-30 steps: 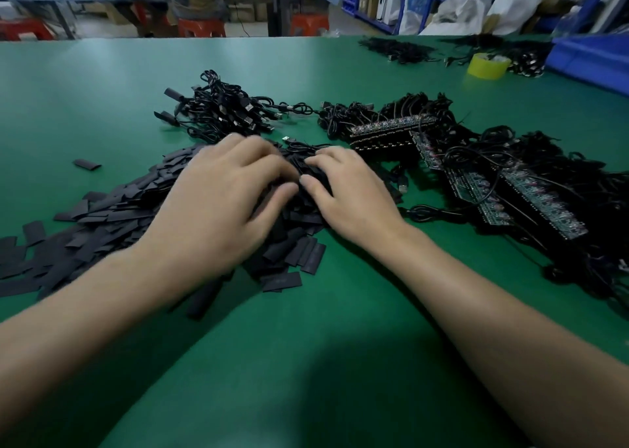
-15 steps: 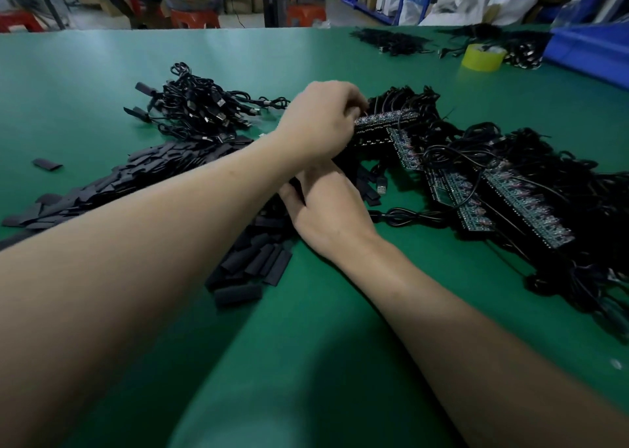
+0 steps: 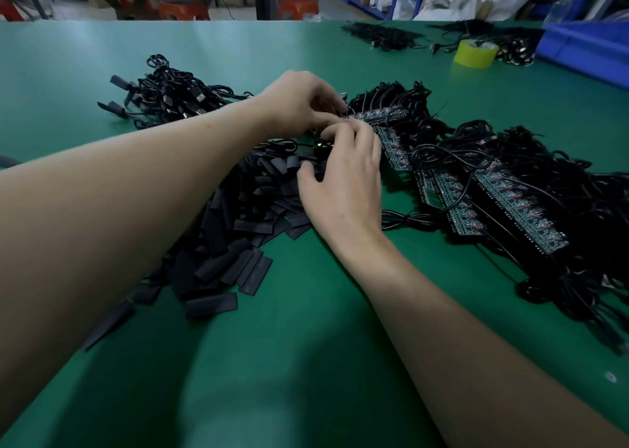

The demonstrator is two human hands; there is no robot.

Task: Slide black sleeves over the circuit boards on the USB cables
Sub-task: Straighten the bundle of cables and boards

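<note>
A circuit board [image 3: 377, 114] was pinched by the curled fingers [image 3: 332, 95] of the left hand [image 3: 299, 104], seemingly to free it, while the right hand [image 3: 343, 189], its grip not discernible, was held just beneath, over the black sleeves [image 3: 245, 223].

Head-worn camera looks forward and down, close over the green table [image 3: 306, 362].
</note>
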